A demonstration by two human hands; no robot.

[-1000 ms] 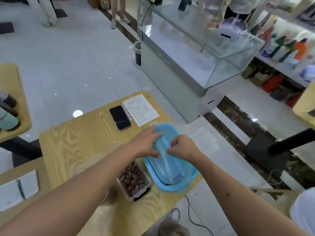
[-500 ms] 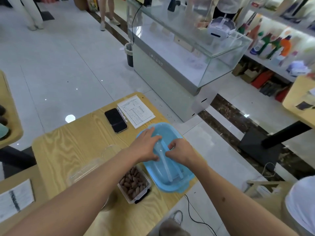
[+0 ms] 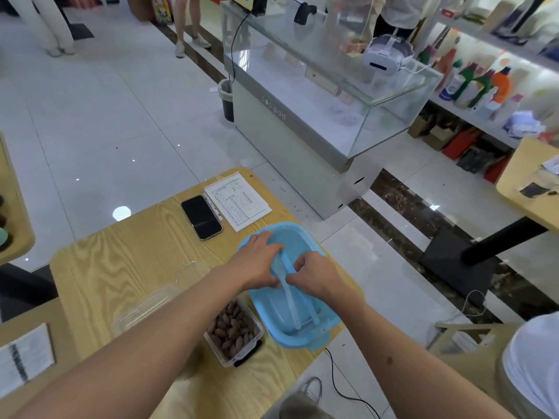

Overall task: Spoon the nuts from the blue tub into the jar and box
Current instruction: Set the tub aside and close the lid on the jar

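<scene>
White-tiled shop floor, wooden table (image 3: 127, 261), both hands, left hand (image 3: 257, 263), right hand (image 3: 314, 275), pinching clear spoon (image 3: 286, 282) over blue tub (image 3: 305, 237)

You can make out one brand, "coolpad", in pale raised letters along the grey band of the glass display case (image 3: 273, 108) in the upper middle of the frame. The printed sheet (image 3: 238, 201) lying just right of the phone (image 3: 201, 217) carries rows of small characters, but they're too fine for you to read.
</scene>
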